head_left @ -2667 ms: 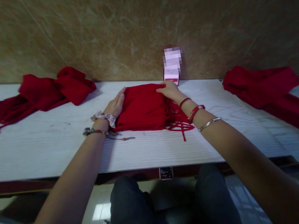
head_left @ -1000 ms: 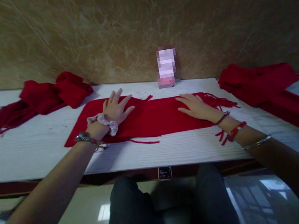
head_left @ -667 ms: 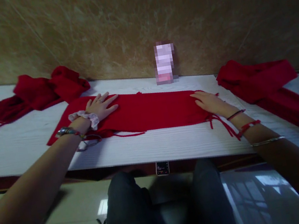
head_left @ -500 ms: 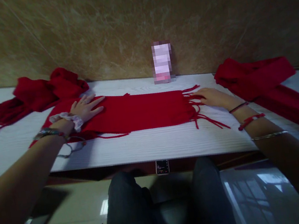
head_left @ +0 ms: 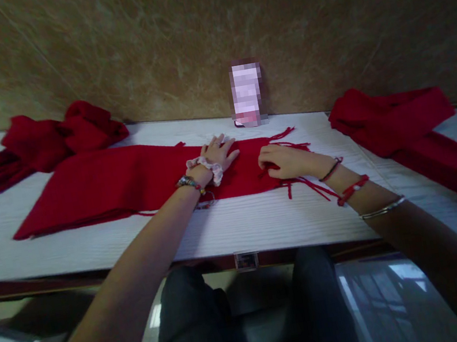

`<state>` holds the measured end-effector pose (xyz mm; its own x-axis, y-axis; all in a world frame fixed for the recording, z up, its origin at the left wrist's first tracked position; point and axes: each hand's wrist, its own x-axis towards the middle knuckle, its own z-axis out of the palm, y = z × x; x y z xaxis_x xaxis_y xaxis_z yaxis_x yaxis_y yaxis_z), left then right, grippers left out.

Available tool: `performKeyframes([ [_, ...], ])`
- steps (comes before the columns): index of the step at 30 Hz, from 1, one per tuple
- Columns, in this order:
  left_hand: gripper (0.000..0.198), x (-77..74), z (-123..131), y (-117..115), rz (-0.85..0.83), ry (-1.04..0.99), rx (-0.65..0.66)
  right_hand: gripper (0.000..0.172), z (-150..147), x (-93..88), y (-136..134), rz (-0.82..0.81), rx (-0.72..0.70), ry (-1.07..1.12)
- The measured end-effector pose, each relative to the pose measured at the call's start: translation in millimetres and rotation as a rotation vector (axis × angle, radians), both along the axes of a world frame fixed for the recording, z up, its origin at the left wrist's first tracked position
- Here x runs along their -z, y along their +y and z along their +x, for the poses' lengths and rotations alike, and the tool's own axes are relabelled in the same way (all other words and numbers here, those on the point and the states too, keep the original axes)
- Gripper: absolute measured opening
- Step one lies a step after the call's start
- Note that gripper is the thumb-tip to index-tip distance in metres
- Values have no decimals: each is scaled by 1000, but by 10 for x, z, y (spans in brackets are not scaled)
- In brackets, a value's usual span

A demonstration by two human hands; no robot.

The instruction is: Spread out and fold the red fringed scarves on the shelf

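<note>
A long red scarf (head_left: 116, 181) lies spread flat across the white table (head_left: 238, 228), its fringed end at the right. My left hand (head_left: 219, 152) rests flat on the scarf near that end, fingers stretched out. My right hand (head_left: 282, 162) sits just to the right of it on the scarf's fringed edge, fingers curled and pinching the cloth.
A crumpled red scarf (head_left: 44, 143) with fringe lies at the back left. Another red scarf (head_left: 405, 124) stretches along the right side of the table. A small pink and white object (head_left: 247, 95) leans against the brown marbled wall (head_left: 206, 34). My knees show below the table edge.
The folded scarf was spread out long across the table. My left hand then slid from the scarf's left part to its right end, and my right hand curled onto the fringed edge.
</note>
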<state>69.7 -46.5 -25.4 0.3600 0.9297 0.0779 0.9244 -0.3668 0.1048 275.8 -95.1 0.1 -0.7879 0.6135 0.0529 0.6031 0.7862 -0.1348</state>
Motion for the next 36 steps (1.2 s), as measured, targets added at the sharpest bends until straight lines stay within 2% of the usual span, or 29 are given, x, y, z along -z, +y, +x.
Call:
performKeyframes([
  [4, 47, 93, -27, 26, 1, 12, 19, 14, 307, -30, 81, -22, 29, -59],
  [10, 47, 77, -93, 52, -6, 21, 22, 24, 597, 11, 142, 39, 120, -120],
  [14, 47, 73, -67, 52, -19, 16, 14, 19, 828, 12, 151, -12, 288, -167],
  [17, 47, 74, -61, 47, -17, 9, 8, 18, 896, -44, 93, 52, 380, -62],
  [20, 46, 76, -62, 47, 5, 10, 14, 17, 680, -115, -29, 175, 279, 125],
  [22, 46, 76, -64, 47, 8, 14, 15, 16, 437, -134, -112, 166, 157, 186],
  [24, 46, 73, -66, 46, 2, 13, 13, 14, 236, -121, -165, 66, 24, 107],
  [26, 46, 68, -68, 42, -3, 13, 9, 12, 163, -97, -179, -3, -16, -18],
  [29, 45, 62, -75, 34, 4, 28, 20, 10, 327, -74, -134, -29, 71, -157],
  [33, 44, 62, -86, 26, 24, 43, 41, 11, 778, -76, -28, -57, 281, -299],
  [36, 44, 66, -89, 29, 30, 41, 31, 13, 936, -119, -11, 50, 363, -226],
])
